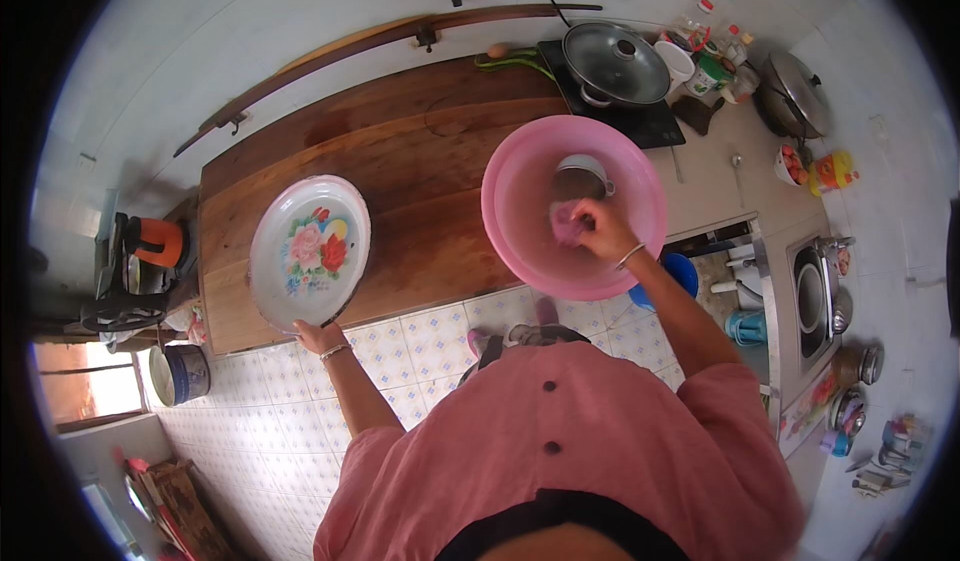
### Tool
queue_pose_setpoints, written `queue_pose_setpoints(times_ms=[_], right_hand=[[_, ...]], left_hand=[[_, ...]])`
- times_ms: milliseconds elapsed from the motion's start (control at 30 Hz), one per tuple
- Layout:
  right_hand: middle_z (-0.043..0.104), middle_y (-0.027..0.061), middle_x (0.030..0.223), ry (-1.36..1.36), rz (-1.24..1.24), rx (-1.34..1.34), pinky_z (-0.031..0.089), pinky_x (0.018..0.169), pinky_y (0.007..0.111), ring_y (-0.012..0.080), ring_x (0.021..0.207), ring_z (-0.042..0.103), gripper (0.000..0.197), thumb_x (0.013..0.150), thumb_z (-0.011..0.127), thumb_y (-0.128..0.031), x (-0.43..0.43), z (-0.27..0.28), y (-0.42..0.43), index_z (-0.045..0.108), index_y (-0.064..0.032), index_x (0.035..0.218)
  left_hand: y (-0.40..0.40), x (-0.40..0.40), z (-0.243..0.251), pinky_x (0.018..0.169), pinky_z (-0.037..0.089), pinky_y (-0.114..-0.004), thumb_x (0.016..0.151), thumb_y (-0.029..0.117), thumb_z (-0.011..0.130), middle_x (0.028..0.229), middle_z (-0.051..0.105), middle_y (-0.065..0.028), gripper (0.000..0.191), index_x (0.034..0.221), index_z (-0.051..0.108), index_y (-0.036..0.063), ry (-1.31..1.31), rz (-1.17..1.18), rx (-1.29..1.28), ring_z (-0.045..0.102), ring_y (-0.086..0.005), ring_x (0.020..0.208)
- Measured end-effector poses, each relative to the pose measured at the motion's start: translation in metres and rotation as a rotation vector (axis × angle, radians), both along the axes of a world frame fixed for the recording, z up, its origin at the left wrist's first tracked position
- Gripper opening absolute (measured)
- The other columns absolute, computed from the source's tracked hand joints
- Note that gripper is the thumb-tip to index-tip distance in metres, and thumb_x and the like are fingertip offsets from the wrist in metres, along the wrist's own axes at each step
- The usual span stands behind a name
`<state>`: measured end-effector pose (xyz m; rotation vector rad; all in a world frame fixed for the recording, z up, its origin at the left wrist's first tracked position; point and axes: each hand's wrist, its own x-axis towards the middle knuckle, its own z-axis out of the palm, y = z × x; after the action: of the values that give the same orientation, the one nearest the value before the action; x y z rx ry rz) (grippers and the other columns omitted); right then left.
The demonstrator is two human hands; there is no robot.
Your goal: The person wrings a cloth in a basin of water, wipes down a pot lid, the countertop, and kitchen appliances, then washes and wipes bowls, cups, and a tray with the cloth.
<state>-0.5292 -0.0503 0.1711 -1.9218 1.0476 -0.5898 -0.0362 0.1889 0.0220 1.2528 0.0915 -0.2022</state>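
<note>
With my left hand (319, 336) I hold a white enamel basin with a painted flower pattern (307, 250) by its near rim, over the left part of the wooden table (420, 208). My right hand (600, 231) is inside a large pink plastic basin (499, 208) at the table's right side. Its fingers are closed on a purple-pink cloth (568, 223). Murky water lies in the pink basin, and a white enamel cup (583, 163) sits in it just beyond the cloth.
A lidded wok (615, 62) stands on a black cooktop (637, 122) behind the pink basin. Bottles and jars (712, 73) stand at the back right. A blue bucket (679, 276) is below the counter, and a sink (810, 298) is at the right. Green beans (517, 60) lie near the wall.
</note>
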Motion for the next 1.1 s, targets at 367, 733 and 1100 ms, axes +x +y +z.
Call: queue_pose_setpoints(times_ms=[367, 733, 1100], right_hand=[[0.055, 0.0186, 0.119, 0.536, -0.415, -0.139, 0.044, 0.09, 0.039, 0.0325, 0.106, 0.055, 0.044, 0.074, 0.066, -0.011, -0.038, -0.039, -0.048, 0.054, -0.003, 0.115], [0.053, 0.0215, 0.114, -0.051, -0.467, 0.382, 0.051, 0.078, 0.036, 0.0278, 0.096, 0.059, 0.07, 0.067, 0.079, -0.018, -0.029, -0.09, -0.069, 0.04, 0.002, 0.123], [0.053, 0.0162, 0.108, -0.592, -0.608, 0.806, 0.055, 0.065, 0.031, 0.0218, 0.086, 0.062, 0.061, 0.077, 0.069, -0.006, 0.028, -0.04, -0.023, 0.033, -0.0018, 0.126]], left_hand=[[0.016, 0.009, -0.011, 0.078, 0.053, -0.047, 0.082, 0.006, 0.049, 0.116, 0.053, -0.0235, 0.044, 0.122, 0.043, -0.0109, 0.198, 0.036, 0.107, 0.058, -0.0341, 0.097], [-0.097, -0.161, 0.132, 0.088, 0.045, -0.031, 0.081, -0.004, 0.05, 0.105, 0.06, -0.0106, 0.03, 0.111, 0.056, -0.0038, -0.547, -0.522, 0.371, 0.058, -0.0196, 0.098], [-0.23, -0.349, 0.084, 0.061, 0.051, -0.03, 0.093, 0.017, 0.047, 0.095, 0.059, -0.0085, 0.024, 0.113, 0.049, 0.003, 0.321, -1.353, 0.137, 0.061, -0.0191, 0.08]])
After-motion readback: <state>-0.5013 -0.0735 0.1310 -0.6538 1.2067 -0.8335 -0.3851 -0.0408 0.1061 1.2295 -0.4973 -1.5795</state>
